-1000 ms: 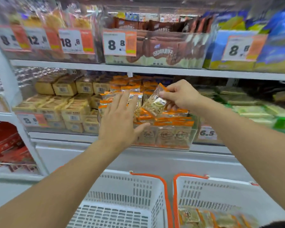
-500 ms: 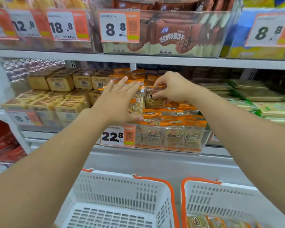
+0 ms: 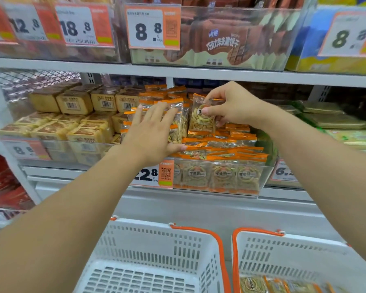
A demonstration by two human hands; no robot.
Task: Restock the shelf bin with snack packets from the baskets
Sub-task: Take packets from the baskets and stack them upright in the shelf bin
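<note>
The left hand [image 3: 150,134] hides half the price tag [image 3: 154,173]; the right basket [image 3: 304,250] is cut off.

Shelf [image 3: 199,195] under clear bin [image 3: 220,176]

Two hands reach into the shelf: the left hand [image 3: 150,134] and the right hand [image 3: 230,104]. One snack packet [image 3: 201,121] is pinched in the right. Two white baskets with orange rims stand below, the left basket [image 3: 156,250] and the right basket [image 3: 294,254]. Six price tags show: 12.8 [image 3: 24,24], 18.8 [image 3: 76,28], 8.8 [image 3: 148,30], another 8.8 [image 3: 347,37], 22.8 [image 3: 154,173] and a lower-left 8.8 [image 3: 22,149]. Packets in the clear bin [image 3: 220,176] are too many to count.
</note>
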